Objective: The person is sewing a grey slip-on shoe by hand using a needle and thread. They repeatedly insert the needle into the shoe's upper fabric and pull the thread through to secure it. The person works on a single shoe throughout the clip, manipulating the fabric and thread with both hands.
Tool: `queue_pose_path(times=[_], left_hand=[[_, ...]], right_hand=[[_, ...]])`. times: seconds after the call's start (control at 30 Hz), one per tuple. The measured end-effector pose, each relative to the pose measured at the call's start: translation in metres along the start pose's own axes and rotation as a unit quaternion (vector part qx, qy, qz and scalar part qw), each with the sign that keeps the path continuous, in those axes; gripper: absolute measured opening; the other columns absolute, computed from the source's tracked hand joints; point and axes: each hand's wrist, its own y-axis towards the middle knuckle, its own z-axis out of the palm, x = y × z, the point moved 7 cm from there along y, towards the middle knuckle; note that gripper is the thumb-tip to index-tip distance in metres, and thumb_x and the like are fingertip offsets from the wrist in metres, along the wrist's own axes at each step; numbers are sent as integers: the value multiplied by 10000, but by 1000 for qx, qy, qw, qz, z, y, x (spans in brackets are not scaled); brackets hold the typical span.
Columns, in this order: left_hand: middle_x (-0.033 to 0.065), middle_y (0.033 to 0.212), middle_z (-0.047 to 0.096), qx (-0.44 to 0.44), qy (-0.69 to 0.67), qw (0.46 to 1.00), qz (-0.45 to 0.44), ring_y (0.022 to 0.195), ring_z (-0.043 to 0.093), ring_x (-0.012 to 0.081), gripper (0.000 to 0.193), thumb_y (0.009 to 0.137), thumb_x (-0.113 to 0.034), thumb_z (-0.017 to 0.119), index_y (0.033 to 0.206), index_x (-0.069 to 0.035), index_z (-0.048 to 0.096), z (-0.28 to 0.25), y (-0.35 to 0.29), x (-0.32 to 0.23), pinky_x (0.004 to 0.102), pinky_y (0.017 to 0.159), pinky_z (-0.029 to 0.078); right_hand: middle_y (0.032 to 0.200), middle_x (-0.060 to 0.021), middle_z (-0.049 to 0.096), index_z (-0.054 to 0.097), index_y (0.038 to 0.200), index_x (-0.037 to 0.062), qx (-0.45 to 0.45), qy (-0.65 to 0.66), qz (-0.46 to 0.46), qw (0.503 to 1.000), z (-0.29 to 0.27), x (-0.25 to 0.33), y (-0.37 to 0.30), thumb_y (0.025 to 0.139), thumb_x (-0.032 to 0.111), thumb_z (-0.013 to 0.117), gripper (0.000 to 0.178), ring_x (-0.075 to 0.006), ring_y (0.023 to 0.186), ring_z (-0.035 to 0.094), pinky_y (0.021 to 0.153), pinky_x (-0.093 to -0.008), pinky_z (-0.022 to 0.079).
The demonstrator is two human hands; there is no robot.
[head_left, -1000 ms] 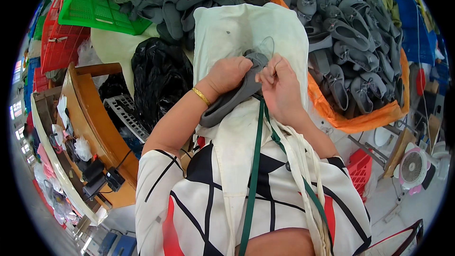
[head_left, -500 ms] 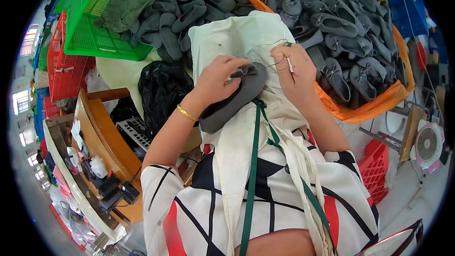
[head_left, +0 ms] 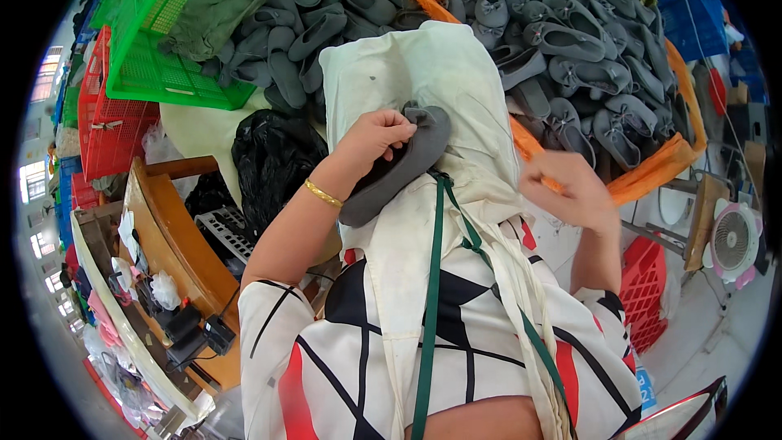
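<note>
Left hand noted with its grip pinching a grey slip-on shoe; right hand, near the orange sack, blurred, grip indeterminable.

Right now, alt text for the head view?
Left hand pinches a gray slip-on shoe near the toe, above the white-draped lap; the blurred right hand is apart, off to the right. Beyond lie piles of gray shoes, the right one in an orange sack.
</note>
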Motion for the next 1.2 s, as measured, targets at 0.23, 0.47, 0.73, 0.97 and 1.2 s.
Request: queue_pose_path(times=[0.23,0.47,0.73,0.97,1.2], left_hand=[[9,851,651,2,-194,980,-42,663,533,63,114,958,-173,682,910,-78,644,-4,2,18,208,539,422],[5,781,637,51,-107,992,-52,588,522,54,128,967,-179,665,919,-67,624,-7,-4,1,203,468,396],[-30,712,593,-11,139,986,86,563,503,39,135,952,-187,662,901,-62,662,-17,0,-21,192,486,385],[0,713,623,-28,49,998,7,572,527,55,123,915,-161,666,887,-41,672,-22,10,6,207,491,404],[9,739,633,14,-198,980,-33,517,489,48,120,974,-170,644,913,-72,608,-30,10,24,196,452,388]], right_hand=[[777,-21,623,657,1047,22,2,167,132,977,37,-35,30,920,4,610,137,-77,675,554,654,-249,463],[835,-52,610,663,927,100,-140,-23,74,987,92,-59,110,893,119,652,41,-222,734,618,646,-340,495],[796,-70,570,631,849,115,-141,-222,23,964,104,-62,130,861,149,669,52,-295,761,630,581,-423,501],[849,-87,635,664,929,128,-197,-55,-8,979,112,-70,135,882,137,681,51,-262,735,631,578,-361,503],[828,-17,638,614,1015,106,-295,661,222,653,82,-153,63,1000,151,601,50,-85,656,585,560,-221,494]])
